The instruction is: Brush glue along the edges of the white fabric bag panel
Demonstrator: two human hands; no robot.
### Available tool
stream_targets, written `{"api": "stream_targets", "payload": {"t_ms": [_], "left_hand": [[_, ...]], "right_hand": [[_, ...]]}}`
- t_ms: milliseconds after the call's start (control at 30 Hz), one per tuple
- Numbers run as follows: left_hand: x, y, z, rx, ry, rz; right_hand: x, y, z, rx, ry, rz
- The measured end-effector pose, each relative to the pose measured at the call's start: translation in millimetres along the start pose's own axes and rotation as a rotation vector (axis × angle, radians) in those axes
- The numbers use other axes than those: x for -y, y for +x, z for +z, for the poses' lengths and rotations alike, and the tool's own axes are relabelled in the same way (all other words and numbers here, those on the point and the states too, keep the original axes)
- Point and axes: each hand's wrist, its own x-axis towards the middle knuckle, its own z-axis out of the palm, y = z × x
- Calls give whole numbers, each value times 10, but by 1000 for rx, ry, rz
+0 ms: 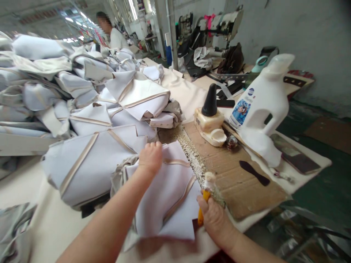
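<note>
My left hand (150, 157) is closed on the far edge of a white bag piece (170, 197) with beige strips along its seams. Grey cloth bunches out at the piece's left side. In my right hand (215, 217) is a brush (205, 197) with a yellow handle, gripped with the fingers wrapped round it. Its pale, clotted head points away from me, beside the right edge of the white piece. Under the brush head runs a crusted strip of dried, cream-coloured residue (193, 155) along the cardboard.
Many similar white pieces (90, 157) are heaped left and behind. On the cardboard (246, 197) stand a cream pot with a black cone (210, 102) and a dark flat tool (253, 173). A white jug (265, 98) and a phone (301, 160) lie rightward. A person (116, 36) is behind.
</note>
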Motion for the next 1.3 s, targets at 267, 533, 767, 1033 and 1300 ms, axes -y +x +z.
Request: {"api": "stream_targets", "payload": {"t_ms": [267, 533, 767, 1033, 1300], "left_hand": [[-452, -231, 455, -45, -214, 550], [-276, -250, 915, 130, -272, 444], [-376, -217, 846, 229, -297, 363], [-400, -178, 882, 159, -329, 380], [-402, -198, 975, 134, -329, 379]], "right_hand": [[-41, -57, 80, 103, -131, -30], [-49, -43, 83, 110, -45, 31], [-1031, 851, -387, 142, 436, 282], [-1941, 1787, -10, 55, 553, 971], [-1962, 1816, 170, 134, 473, 945]]}}
